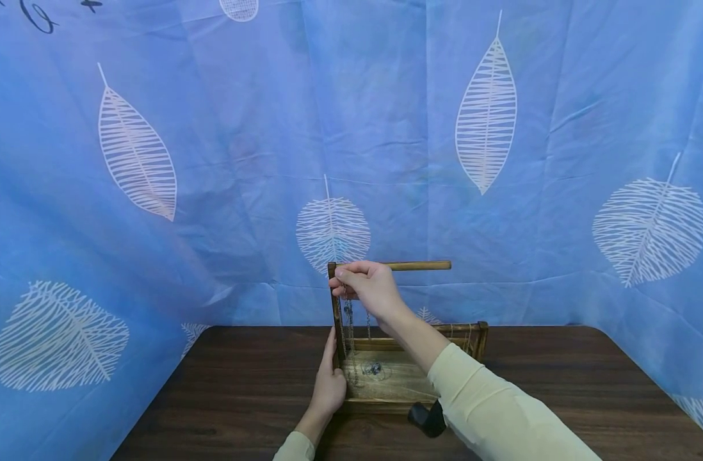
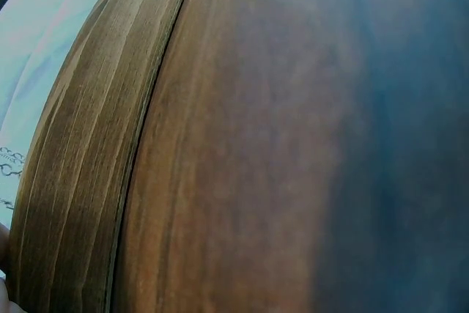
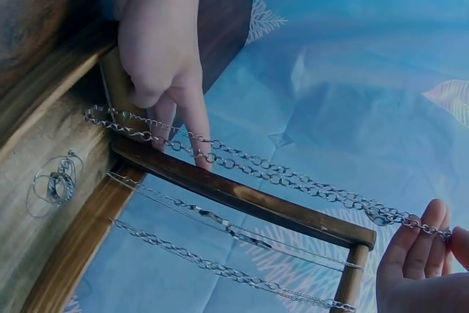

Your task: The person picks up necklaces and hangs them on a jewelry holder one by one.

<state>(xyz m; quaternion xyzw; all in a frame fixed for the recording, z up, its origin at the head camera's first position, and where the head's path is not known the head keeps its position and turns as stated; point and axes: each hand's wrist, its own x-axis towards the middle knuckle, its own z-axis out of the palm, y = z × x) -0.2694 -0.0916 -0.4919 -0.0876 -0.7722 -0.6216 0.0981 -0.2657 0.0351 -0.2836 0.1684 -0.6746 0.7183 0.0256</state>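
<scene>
My right hand (image 1: 370, 288) is raised at the top of the left post of a wooden jewelry stand (image 1: 336, 320). Its thumb and fingers pinch the end of a silver chain necklace (image 3: 282, 174), which hangs down beside the post toward the tray. Low on that post, my left hand (image 1: 328, 384) rests against the outer side, fingers straight and pointing up. In the right wrist view, two of its fingers (image 3: 194, 119) reach onto the post. More silver chains (image 3: 220, 265) hang from the stand's top rod (image 1: 423, 265). A coiled necklace (image 3: 60, 185) lies on the tray floor.
The stand's tray (image 1: 397, 404) sits on a dark wood table (image 1: 248, 378). A lower bar at the back right carries thin chains (image 1: 469, 336). Some black object (image 1: 425, 419) shows beneath my right sleeve. Behind the table hangs a blue leaf-print cloth (image 1: 397, 160).
</scene>
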